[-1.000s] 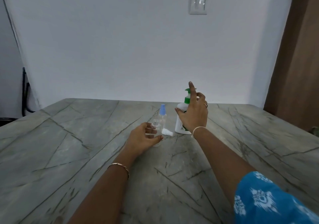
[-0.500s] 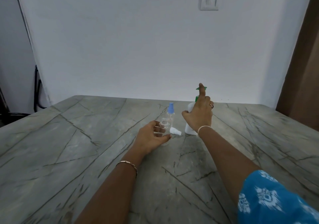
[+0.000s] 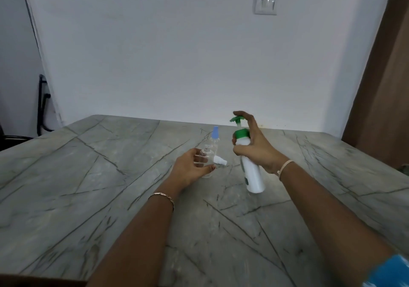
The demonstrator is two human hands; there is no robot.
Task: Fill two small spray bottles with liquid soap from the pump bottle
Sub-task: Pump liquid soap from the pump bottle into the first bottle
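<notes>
Pump bottle (image 3: 250, 167): white, green collar and pump, tilted with top toward far wall, right of centre over counter (image 3: 88, 176); base seemingly just off surface, hard to tell. Right hand (image 3: 256, 151) grip curled round its upper body, forefinger arched over pump head. Left hand (image 3: 190, 169) grip curled round uncapped clear spray bottle (image 3: 207, 156), upright on counter. White sprayer top (image 3: 220, 160) lying just beside it; blue-capped spray bottle (image 3: 215, 138) upright behind. Counter grey-green stone, dark veins. Far: plain white wall (image 3: 155, 54), switch plate (image 3: 265, 1); wooden panel (image 3: 385, 87) right.
</notes>
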